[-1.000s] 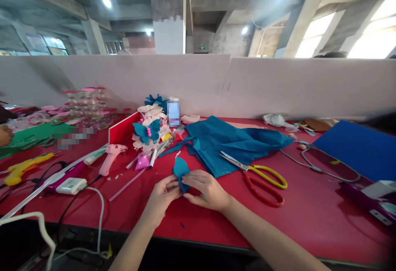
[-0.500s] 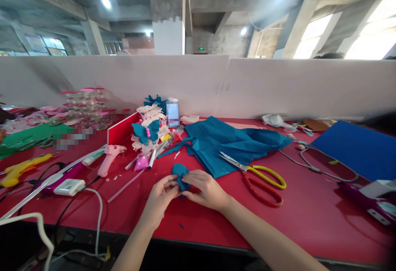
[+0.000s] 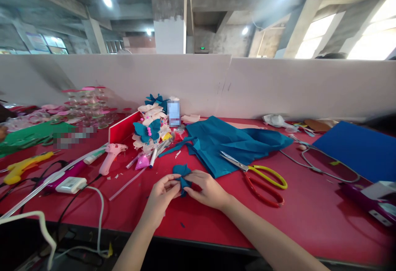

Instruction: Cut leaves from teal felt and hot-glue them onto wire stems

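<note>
Small teal piece: one, cloth-like, gathered and folded; between the two hands, over the near middle of the tabletop; a rounded lobe shows beyond the fingers, a narrower part below; lower end partly hidden.
Left hand: fingers curled, thumb brought in against them; appears to pinch the piece's left side.
Right hand: fingers bent, thumb a little apart below; tips close on the piece's right side.
Folds of the piece: best gathered, it seems, with the left pinch as anchor and the right fingertips working small, even pleats; a loose grip would likely let them spring out.
Lobe: better left free of the fingers, so that it is not crushed.
Red tabletop: under both hands; likely a useful rest for steadying the wrists.
Dark scrap: one, small, nearer the table's front edge than the hands.
Large teal cloth: one, crumpled, beyond the hands and to the right; similar colour.
Scissors: one pair, yellow and red handles; blades over the cloth, well clear of the fingers.
Teal winged shape: one, pink beads at its middle, on pale pieces.
Glue gun: one, pink, left of the hands.
</note>
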`<state>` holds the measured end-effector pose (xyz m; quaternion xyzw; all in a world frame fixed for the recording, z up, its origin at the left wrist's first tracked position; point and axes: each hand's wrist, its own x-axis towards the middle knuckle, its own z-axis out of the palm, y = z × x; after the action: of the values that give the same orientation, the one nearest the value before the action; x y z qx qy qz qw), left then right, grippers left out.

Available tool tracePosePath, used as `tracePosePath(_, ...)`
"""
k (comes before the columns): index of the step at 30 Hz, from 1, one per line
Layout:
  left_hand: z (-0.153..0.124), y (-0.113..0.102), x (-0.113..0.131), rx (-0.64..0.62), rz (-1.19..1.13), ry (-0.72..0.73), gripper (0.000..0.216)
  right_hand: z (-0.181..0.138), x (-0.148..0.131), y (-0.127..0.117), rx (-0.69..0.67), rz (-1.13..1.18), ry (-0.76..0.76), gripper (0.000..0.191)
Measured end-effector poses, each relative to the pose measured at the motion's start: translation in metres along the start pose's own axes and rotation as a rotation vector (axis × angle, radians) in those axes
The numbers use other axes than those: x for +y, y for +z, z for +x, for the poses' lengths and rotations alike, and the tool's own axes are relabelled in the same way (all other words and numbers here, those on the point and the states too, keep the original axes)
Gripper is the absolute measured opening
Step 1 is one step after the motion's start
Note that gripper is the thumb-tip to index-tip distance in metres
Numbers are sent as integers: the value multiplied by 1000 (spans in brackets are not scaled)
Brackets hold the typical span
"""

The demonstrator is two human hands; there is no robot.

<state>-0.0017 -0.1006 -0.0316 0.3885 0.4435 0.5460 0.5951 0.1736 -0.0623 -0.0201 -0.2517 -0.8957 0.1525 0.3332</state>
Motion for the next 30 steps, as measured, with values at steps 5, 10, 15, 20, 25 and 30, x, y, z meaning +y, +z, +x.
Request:
tracePosePath(5,-2,0,2,-12,-14,6,39,0,-1,-1,0,12,4,25)
tracePosePath(10,-2,0,3,5,-5,12,39,-1,-2,-1,4,8,-7,27)
tracePosePath(15,-2,0,1,-5,-4,18,38,-1,0,0,-4,15,-12,25)
tracePosePath(20,-5,1,2,-13,15,45,40,-1,0,1,6,4,-19,22)
tracePosePath(25,-7,5,3,-12,21,66,41,-1,-1,1,1,11,-22,20)
tracePosePath(30,-7,6,3,-14,22,68,38,0,-1,0,-6,18,-19,22)
